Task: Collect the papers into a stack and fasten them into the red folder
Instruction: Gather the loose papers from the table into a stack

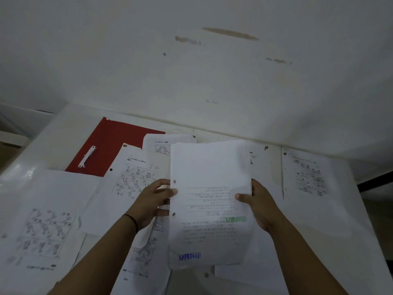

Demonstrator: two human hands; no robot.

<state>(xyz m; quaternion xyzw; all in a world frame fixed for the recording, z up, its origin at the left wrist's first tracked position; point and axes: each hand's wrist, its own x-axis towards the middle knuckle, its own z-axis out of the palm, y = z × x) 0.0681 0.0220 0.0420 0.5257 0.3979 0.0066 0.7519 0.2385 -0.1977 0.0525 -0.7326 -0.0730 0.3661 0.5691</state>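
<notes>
White sheets in hand: a small stack of papers [210, 201] is held up off the worktop [53, 133], printed side up, with a green stamp and a blue stamp visible near the lower end.
Left hand [153, 201]: curled round the stack's left edge, thumb on top beside the two punched holes; a dark band is worn on the wrist.
Right hand [258, 201]: curled round the right edge, thumb laid on the printed face.
Loose sheets: several more papers are spread over the worktop, one illustrated sheet [136, 177] just left of the held stack, a large one [40, 226] at the near left, one [308, 175] well apart at the right, others partly hidden under the stack.
Red folder [114, 143]: lying open and flat at the far left of the worktop, partly overlapped by sheets; its white fastener strip [87, 156] is seen on the bare part, nothing threaded on it.
Step in hand: gathering is judged to be under way, with only part of the papers collected.
Next move: the remaining sheets are to be added and the edges squared, so that the punched holes line up for the fastener.
Risk: holes may be misaligned if sheets are turned differently.
</notes>
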